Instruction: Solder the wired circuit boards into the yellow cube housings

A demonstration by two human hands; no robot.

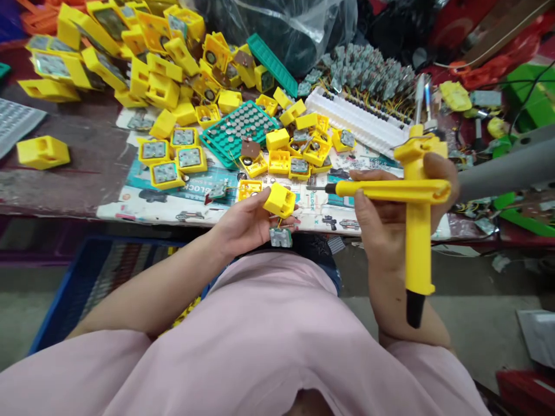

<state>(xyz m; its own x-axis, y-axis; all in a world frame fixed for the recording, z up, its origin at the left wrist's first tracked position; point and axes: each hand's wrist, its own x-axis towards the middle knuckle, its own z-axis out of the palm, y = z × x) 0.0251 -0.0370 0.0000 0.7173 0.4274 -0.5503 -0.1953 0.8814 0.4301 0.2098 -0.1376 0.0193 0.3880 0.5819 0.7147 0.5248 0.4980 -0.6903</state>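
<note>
Seen from above: pink shirt (269, 341) of the person at work, filling the lower middle. Beyond, a dark red table (82, 141), spanning the width of the view. Over its near middle, a printed sheet (195, 199) in white and teal. Heaped at the back left, a pile of yellow plastic pieces (165, 89), some with grey plates showing. Below the table edge at left, partly behind the left forearm (165, 271), a blue crate (60, 294). At the back centre, a clear plastic bag (277, 23), its dark contents too unclear to make out. To the right, a bank of grey circuit boards (368, 75) with thin wires, crowded behind a long white rack (359, 124).

In front at right, a cross-shaped yellow tool (418, 237) with a black lower end. Wrapped firmly round it, the right hand (381, 225). Mid-table, a green tray (213, 145). Nearer, at the centre, the left hand (251, 225), palm turned up, well apart from the right. Left of the tray, a cluster of four yellow boxes (191, 159), grey faces up. Pinched between left thumb and fingers at the table's near edge, a yellow housing (281, 201). Dangling just below on thin wires, a little board (281, 237). Pointing left from the tool, a slim metal tip (317, 188), near the housing but apart. Smallest of all, round silver discs (251, 122) in the tray.
</note>
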